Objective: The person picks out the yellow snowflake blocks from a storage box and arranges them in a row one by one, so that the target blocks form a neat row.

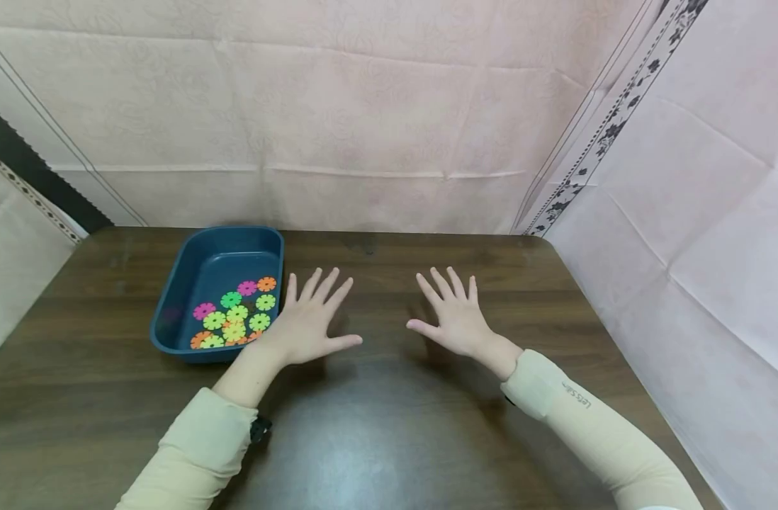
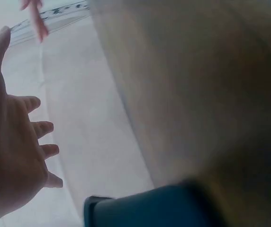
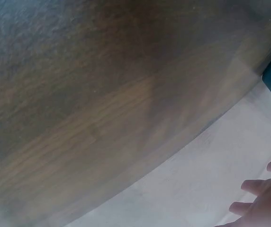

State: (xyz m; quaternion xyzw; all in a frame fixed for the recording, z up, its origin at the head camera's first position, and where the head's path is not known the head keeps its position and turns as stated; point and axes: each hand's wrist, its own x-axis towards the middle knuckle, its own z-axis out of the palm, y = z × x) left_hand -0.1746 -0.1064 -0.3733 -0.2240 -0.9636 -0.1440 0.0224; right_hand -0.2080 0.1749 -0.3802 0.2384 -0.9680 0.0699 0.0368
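My left hand [image 1: 304,327] is held over the table with fingers straight and spread, beside the right side of a blue tray [image 1: 166,304]. Nothing is in its grasp. The same palm [image 2: 17,151] fills the left of the left wrist view. Further right, my right hand [image 1: 457,322] hovers over the bare wood, fingers likewise spread and holding nothing. Flower-shaped plastic discs lie in the tray's near part: yellow-green ones [image 1: 237,314], a green one [image 1: 231,299], pink ones [image 1: 204,311] and orange ones [image 1: 266,284]. Some overlap, and the left forearm partly covers the near right corner.
The dark brown wooden table [image 1: 389,425] ends at a back edge against a pale hanging cloth [image 1: 363,127]. Another white cloth [image 1: 714,212] hangs along the right side. A dark strap with a small device [image 1: 259,428] sits at the left wrist.
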